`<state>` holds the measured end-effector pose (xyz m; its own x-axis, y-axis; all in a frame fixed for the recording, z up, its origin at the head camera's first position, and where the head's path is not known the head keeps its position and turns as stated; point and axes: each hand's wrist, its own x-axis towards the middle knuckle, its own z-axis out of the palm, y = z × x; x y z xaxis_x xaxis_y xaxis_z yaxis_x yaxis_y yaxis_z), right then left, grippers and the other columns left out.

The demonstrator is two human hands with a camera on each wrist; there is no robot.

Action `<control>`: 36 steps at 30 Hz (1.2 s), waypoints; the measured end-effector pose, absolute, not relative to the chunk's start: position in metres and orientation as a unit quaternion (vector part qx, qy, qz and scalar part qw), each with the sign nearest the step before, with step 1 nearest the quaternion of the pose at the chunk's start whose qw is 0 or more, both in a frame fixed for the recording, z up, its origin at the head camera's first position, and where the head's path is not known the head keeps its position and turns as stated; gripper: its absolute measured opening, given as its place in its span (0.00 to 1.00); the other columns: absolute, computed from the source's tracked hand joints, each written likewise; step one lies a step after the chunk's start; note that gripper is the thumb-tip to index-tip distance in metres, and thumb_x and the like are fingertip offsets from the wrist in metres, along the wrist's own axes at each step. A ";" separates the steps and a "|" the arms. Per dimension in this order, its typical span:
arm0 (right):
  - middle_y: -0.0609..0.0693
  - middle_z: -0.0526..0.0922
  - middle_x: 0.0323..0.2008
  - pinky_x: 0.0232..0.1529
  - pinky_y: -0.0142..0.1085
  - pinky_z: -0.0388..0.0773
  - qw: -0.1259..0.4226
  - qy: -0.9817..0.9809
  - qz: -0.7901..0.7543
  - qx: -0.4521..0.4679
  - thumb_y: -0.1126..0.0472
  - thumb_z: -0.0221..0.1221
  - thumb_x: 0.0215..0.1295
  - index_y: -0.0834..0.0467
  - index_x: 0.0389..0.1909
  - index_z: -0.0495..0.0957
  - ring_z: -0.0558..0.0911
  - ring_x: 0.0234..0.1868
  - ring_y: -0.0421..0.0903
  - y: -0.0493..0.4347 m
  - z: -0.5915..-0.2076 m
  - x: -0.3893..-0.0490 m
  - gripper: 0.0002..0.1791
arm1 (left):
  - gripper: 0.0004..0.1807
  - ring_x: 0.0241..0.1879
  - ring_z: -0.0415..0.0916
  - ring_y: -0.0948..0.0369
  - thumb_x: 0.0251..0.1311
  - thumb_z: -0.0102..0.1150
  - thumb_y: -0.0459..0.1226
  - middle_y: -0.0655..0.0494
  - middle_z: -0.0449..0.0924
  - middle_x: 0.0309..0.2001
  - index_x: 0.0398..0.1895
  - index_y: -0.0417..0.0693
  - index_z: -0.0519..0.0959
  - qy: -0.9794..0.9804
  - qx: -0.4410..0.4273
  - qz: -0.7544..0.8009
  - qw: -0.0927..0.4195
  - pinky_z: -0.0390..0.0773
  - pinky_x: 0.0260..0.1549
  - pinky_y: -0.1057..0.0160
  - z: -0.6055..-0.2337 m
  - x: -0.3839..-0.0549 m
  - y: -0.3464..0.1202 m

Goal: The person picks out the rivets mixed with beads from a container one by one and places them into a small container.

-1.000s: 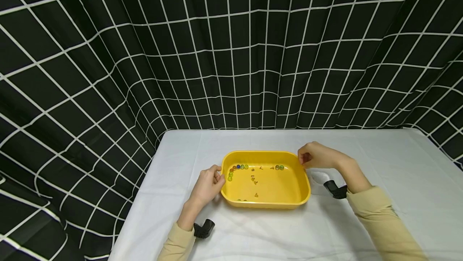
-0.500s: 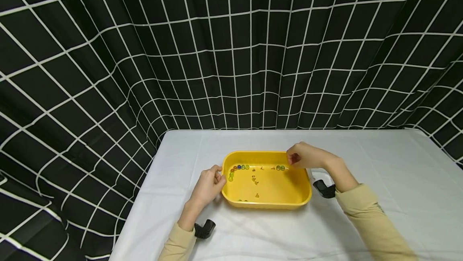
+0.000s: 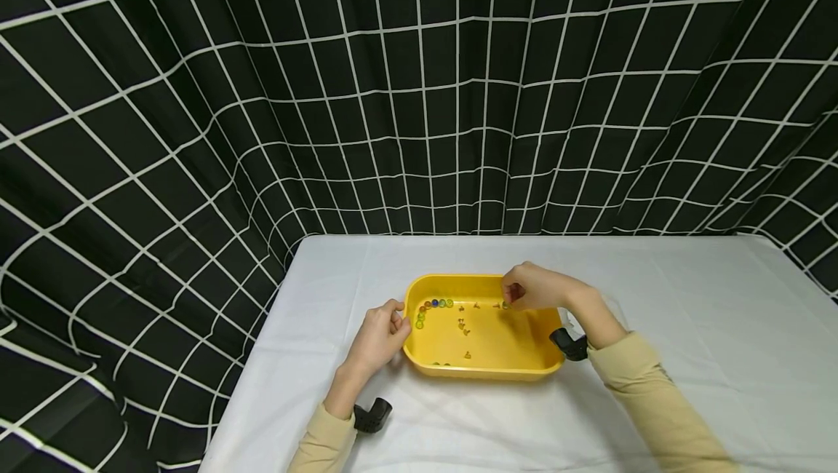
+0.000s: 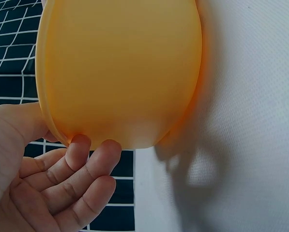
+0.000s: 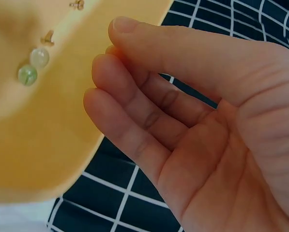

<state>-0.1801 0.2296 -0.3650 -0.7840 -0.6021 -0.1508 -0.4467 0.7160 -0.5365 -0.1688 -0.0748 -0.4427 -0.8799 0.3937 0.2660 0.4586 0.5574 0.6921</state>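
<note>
Our left grip (image 3: pixel 377 335) pinches the yellow tub (image 3: pixel 484 372) by its left edge; our narrow right grip (image 3: pixel 538 288) hovers near far-edge marbles (image 5: pixel 27 75).

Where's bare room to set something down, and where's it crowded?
Bare: the white table right of the right sleeve; the strip between curtain and yellow tray; the tray's near floor right of the pins. Crowded: the tray's far-left corner, lined with marbles, and its far wall by the right hand.
</note>
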 end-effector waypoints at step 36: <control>0.48 0.74 0.20 0.26 0.27 0.66 0.187 0.893 -0.235 -0.334 0.77 0.61 0.48 0.63 0.22 0.76 0.66 0.22 0.36 0.187 -0.397 -0.196 0.07 | 0.15 0.16 0.65 0.70 0.56 0.54 0.30 0.60 0.70 0.20 0.44 0.27 0.75 -0.882 -0.243 -0.403 0.038 0.71 0.15 0.72 -0.438 -0.166 -0.075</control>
<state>-0.1958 0.1875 -0.3967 -0.7063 -0.6855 -0.1769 -0.5097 0.6658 -0.5449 -0.1658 -0.0752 -0.4378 -0.8794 0.3970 0.2628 0.4586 0.5581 0.6915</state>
